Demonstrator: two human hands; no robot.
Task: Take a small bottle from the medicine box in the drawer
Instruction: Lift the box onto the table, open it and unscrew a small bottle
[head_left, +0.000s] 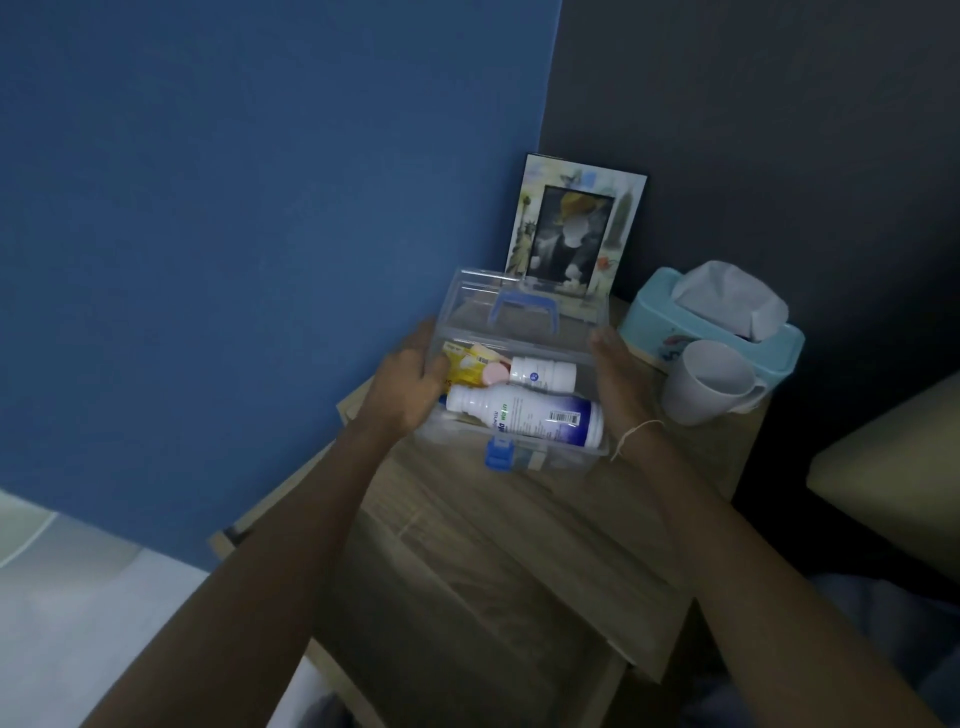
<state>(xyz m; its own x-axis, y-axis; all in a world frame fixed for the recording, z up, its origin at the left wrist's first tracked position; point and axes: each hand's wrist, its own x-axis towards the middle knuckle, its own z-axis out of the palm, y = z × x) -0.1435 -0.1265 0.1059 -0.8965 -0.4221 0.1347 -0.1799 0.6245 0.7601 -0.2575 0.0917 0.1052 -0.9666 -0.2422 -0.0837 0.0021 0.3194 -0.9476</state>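
Note:
A clear plastic medicine box (550, 457) with a blue latch stands on top of the wooden nightstand, its lid (467, 306) raised with a blue handle. Inside lie a small white bottle (545, 375), a large white and blue bottle (524, 415) and a yellow packet (462, 364). My left hand (405, 384) grips the box's left side, fingers curled over the rim. My right hand (618, 384) presses flat against the box's right side. The drawer (467, 597) below stands pulled out.
A picture frame (571, 223) leans against the wall behind the box. A light blue tissue box (711, 322) and a white cup (701, 384) stand right of the box. A blue wall is on the left, a padded edge (893, 457) on the right.

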